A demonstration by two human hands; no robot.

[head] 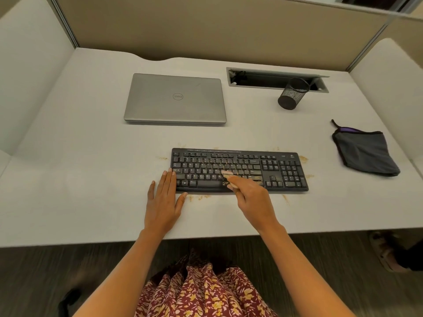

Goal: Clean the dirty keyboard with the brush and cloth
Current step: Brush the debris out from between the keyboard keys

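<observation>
- Keyboard (pixel 274 170): we find it flat near the front of the bench (pixel 91 179), with crumbs (pixel 199 197) on and around it. We judge it light, rigid and apt to slide, best steadied at its ends.
- Left hand (pixel 163 202): fingers straight, laid flat, tips against the keyboard's left end.
- Right hand (pixel 251 195): pinches the small brush (pixel 226 173) over the middle keys.
- Cloth (pixel 364 152): soft, lying well apart to the right.

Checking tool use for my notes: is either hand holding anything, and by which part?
The right hand pinches a small brush by its handle, bristles on the keyboard. The left hand lies flat, holding nothing.
</observation>
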